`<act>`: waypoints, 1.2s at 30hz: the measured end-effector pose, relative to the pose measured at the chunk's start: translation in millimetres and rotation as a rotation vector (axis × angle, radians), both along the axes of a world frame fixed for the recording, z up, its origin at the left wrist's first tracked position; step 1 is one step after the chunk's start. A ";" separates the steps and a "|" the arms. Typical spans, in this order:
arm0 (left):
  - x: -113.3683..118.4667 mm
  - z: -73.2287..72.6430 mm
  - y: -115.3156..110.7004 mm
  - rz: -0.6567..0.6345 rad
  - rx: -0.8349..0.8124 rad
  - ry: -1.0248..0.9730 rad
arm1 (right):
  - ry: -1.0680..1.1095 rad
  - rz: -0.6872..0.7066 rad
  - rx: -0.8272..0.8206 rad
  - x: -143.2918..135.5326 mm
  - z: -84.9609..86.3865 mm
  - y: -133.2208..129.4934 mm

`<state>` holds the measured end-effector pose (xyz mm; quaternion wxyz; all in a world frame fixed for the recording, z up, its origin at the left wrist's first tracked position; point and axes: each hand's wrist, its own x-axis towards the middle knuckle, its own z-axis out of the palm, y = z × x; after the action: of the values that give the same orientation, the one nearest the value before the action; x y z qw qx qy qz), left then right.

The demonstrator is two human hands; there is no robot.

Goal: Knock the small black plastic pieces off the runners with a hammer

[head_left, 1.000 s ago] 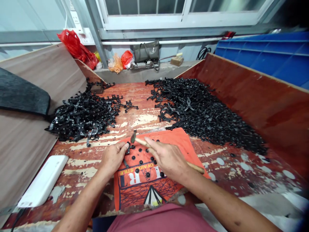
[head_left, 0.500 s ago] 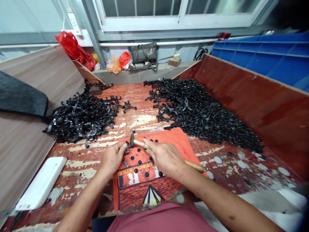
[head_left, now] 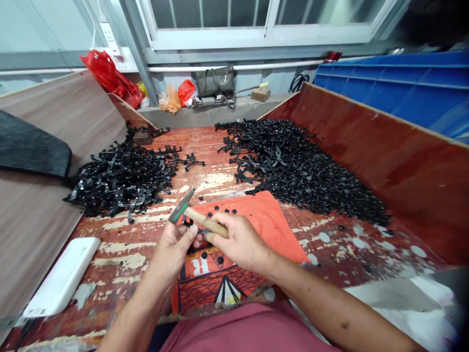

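Observation:
My right hand (head_left: 245, 242) is closed round the wooden handle of a small hammer (head_left: 205, 222). The hammer's dark, green-marked head tilts up to the left, over my left hand (head_left: 178, 244). Between thumb and fingers my left hand pinches a black branched plastic part (head_left: 204, 231), partly hidden by the fingers and the hammer. Beneath both hands lies an orange printed cloth (head_left: 264, 215). Several small round black pieces (head_left: 220, 260) are scattered on it, some covered by my hands.
Heaps of black branched parts lie at left (head_left: 124, 178) and right (head_left: 293, 161) on the worn red board. A white rectangular case (head_left: 62, 276) rests at left. Wooden side panels (head_left: 366, 142) flank the board, with a blue crate (head_left: 395, 93) beyond the right one.
The hammer has turned from head-down by the black part to head raised at the left. My right hand has come closer to my left, and the black part is lifted between them.

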<state>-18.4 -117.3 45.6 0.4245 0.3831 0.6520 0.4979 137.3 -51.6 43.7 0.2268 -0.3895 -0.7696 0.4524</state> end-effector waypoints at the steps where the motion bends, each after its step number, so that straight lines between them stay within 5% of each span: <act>1: -5.9 0.2 -4.5 -0.068 -0.024 0.100 | 0.019 -0.009 -0.026 -0.9 -1.4 1.7; 4: -30.9 8.6 -21.7 -0.158 -0.043 0.532 | 0.069 0.035 -0.112 -0.9 1.5 7.6; 10: -50.6 30.6 -40.9 0.090 0.261 1.168 | 0.105 0.085 -0.178 -1.3 14.3 10.6; 15: -20.4 17.1 -35.2 -0.288 0.254 0.877 | 0.275 0.253 -0.404 -9.8 12.0 6.3; 19: -28.1 1.2 -27.8 -0.327 -0.006 0.565 | 0.236 0.185 -0.258 -2.1 8.4 6.2; 24: -52.2 -10.0 -16.5 -0.322 -0.150 0.701 | 0.043 0.032 -0.092 34.9 -0.6 7.4; 30: -45.0 -21.6 -2.4 -0.347 -0.153 0.824 | -0.020 0.004 -0.123 65.4 -19.6 0.3; 36: -42.3 -28.6 1.8 -0.409 -0.170 0.942 | -0.084 0.046 -0.030 71.2 -20.2 0.2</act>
<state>-60.7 -115.6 16.9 0.2035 0.6493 0.7223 0.1237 208.5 -51.4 23.5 0.1782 -0.3938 -0.7802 0.4521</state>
